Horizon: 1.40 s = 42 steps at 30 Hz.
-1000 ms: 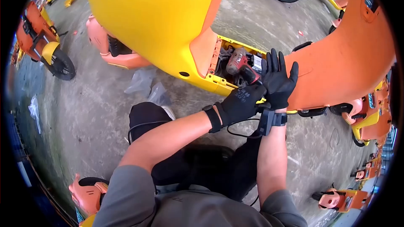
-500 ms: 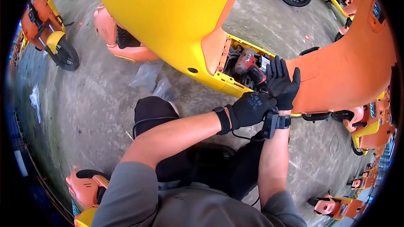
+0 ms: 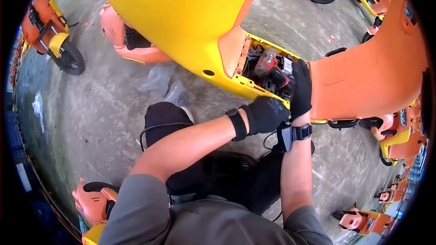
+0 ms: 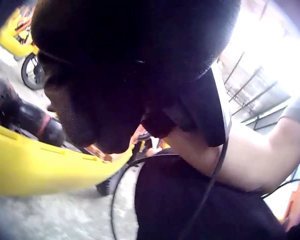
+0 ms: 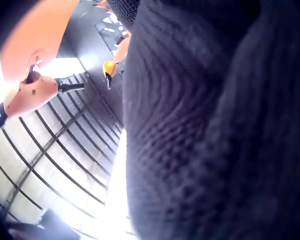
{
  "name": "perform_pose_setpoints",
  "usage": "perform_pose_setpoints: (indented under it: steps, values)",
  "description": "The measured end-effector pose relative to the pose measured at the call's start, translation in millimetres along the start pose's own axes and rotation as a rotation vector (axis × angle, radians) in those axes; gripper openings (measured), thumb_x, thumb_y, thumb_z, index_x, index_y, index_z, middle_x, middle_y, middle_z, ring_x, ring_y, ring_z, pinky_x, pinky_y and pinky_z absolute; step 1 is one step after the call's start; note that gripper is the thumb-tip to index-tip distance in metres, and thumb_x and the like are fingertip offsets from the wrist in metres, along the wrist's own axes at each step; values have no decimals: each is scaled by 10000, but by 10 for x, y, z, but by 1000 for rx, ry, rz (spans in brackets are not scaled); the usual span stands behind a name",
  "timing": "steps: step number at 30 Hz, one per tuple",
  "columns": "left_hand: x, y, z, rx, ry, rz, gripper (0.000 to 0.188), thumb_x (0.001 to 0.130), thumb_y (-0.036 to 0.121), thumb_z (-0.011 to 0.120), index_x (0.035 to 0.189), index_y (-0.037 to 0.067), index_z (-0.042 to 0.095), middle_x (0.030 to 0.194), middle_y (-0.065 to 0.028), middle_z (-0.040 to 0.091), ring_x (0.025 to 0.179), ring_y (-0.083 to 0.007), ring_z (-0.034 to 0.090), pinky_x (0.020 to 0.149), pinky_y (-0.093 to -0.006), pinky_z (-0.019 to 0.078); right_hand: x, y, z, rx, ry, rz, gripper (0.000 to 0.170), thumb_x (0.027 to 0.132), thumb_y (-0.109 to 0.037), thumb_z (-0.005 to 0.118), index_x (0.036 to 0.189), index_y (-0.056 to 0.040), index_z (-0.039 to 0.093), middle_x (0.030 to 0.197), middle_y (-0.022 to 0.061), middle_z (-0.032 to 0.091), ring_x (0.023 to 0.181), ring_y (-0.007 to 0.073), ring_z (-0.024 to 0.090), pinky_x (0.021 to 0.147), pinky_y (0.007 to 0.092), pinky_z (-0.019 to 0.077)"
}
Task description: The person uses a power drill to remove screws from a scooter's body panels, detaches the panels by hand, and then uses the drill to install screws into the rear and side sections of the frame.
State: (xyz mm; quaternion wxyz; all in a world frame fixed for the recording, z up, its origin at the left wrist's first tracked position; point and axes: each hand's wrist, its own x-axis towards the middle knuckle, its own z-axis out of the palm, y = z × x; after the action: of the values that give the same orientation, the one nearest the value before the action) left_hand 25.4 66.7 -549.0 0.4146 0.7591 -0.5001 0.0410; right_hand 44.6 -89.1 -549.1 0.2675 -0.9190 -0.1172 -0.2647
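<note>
The black-gloved left hand [image 3: 268, 114] is resting knuckles-up against the base of the right hand [image 3: 301, 88], and its fingertips are hiding there, so I can't tell whether they're pinching the black knit glove [image 3: 301, 102] at that wrist. The right hand is gripping nothing visible, its fingers lying straight and pointing away from the person.

Just below, a boxy dark-grey device [image 3: 285, 138] is sitting strapped to the right forearm. Beyond the hands, a red-and-grey power drill with a black base [image 3: 267, 63] is lying untouched among dark parts inside a yellow plastic compartment [image 3: 252, 90]; the right hand is standing in front of its right end, covering part of it, while the left is hanging over the near rim.

A broad, curved orange panel [image 3: 363, 81] is crowding in on the right, and a big yellow body panel [image 3: 181, 18] is looming on the left. Crumpled clear plastic bags [image 3: 158, 77] are lying on the grey concrete floor [image 3: 109, 109], and an orange scooter with a yellow mudguard [image 3: 56, 44] is standing well apart.
</note>
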Motion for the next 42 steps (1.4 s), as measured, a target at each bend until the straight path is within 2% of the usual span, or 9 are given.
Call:
perform_pose_setpoints:
  steps: [3, 6, 15, 23, 29, 33, 36, 38, 42]
  values:
    - [164, 49, -273, -59, -44, -268, 128, 797, 171, 611, 870, 66, 614, 760, -125, 638, 739, -315, 634, 641, -415, 492, 123, -7, 90, 677, 138, 791, 496, 910, -169, 599, 1323, 46, 428, 1229, 173, 550, 1117, 246, 545, 939, 327, 434]
    - [227, 102, -310, -25, 169, -189, 182, 814, 205, 608, 907, 51, 578, 785, -141, 631, 734, -323, 632, 629, -418, 493, -41, 59, 268, 283, 160, 340, 507, 893, -178, 624, 1319, 28, 443, 1188, 176, 575, 1064, 249, 574, 887, 332, 467]
    - [176, 81, -122, -89, 46, -247, 152, 787, 147, 601, 871, 21, 614, 734, -157, 632, 706, -320, 650, 592, -420, 501, 10, -109, 231, -333, -79, 405, 559, 823, -341, 681, 1269, -42, 526, 1137, 229, 607, 1057, 404, 570, 873, 479, 452]
    - [167, 23, -149, -345, -353, -143, 143, 734, 118, 638, 818, 2, 639, 773, -218, 658, 729, -364, 650, 640, -453, 505, 82, -244, 188, -66, -12, 225, 487, 842, -173, 687, 1277, -29, 523, 1207, 169, 585, 1136, 291, 542, 951, 384, 416]
    - [160, 62, -454, 241, 16, -155, 159, 754, 168, 612, 818, 33, 666, 707, -160, 649, 664, -295, 657, 605, -421, 508, -34, 52, 358, 84, 18, 322, 646, 839, -361, 688, 1317, 6, 458, 1242, 211, 557, 1149, 358, 525, 979, 436, 394]
    - [-366, 44, -1820, 109, 132, 30, 169, 775, 157, 664, 902, 59, 611, 753, -121, 619, 705, -328, 617, 642, -399, 495, -223, 404, 405, -77, -169, 420, 759, 827, -374, 697, 1372, 39, 369, 1297, 243, 506, 1168, 383, 512, 980, 445, 398]
    - [-977, -269, -2580, 433, -25, 69, 181, 816, 141, 633, 966, 41, 642, 823, -149, 638, 775, -318, 615, 710, -394, 484, -249, 439, 463, 505, -293, 632, 682, 812, -323, 704, 1320, 34, 423, 1179, 220, 600, 1073, 345, 593, 882, 420, 467]
    - [-1282, -337, -2810, 68, -145, -868, 196, 837, 165, 603, 973, 30, 645, 875, -148, 650, 789, -335, 610, 721, -402, 480, -258, 520, 491, 331, -321, 558, 649, 806, -304, 705, 1303, 22, 444, 1137, 206, 623, 1036, 330, 613, 855, 412, 477]
    - [-2669, -1279, -2205, 506, -102, -583, 181, 820, 183, 569, 825, 20, 648, 797, -181, 642, 758, -363, 616, 695, -440, 480, -333, 710, 566, 151, -369, 513, 598, 786, -281, 711, 1270, -6, 491, 1077, 175, 655, 970, 298, 640, 818, 399, 490]
